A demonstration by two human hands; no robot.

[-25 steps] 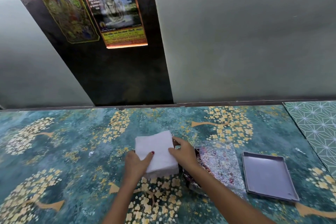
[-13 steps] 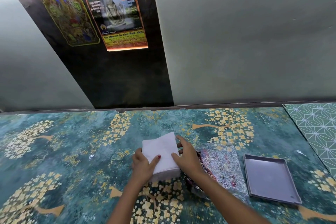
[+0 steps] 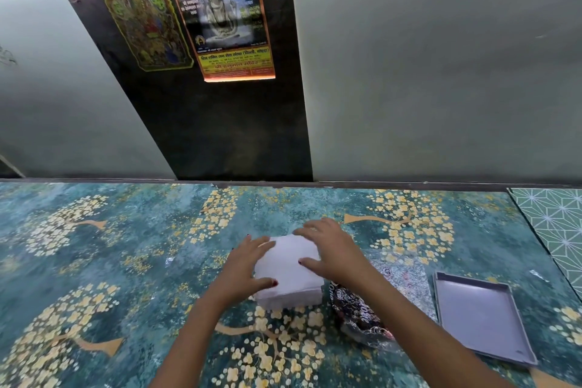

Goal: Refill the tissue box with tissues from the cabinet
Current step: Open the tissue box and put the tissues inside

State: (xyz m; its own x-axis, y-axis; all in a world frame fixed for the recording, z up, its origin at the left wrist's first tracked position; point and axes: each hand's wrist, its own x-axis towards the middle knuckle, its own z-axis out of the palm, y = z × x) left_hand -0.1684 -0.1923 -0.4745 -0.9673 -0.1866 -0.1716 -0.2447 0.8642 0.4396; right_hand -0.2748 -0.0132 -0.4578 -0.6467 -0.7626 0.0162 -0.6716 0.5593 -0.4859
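Observation:
A thick white stack of tissues point(image 3: 288, 274) rests on the teal floral surface point(image 3: 126, 261). My left hand point(image 3: 245, 271) grips the stack's left side, thumb on its near corner. My right hand point(image 3: 330, 249) lies over its top right, fingers spread across the far edge. A crumpled clear wrapper with dark print point(image 3: 371, 302) lies just right of the stack. Further right, a shallow grey rectangular tray-like box part point(image 3: 482, 318) lies open and holds nothing.
Grey cabinet doors point(image 3: 441, 72) and a dark panel point(image 3: 220, 135) with two stickers rise behind the surface's back edge. A green geometric-patterned section point(image 3: 557, 224) borders the surface at far right.
Both hands have shifted on the tissue stack: the right hand moved up onto its top and far edge, the left hand slid along its left side. The stack turned slightly.

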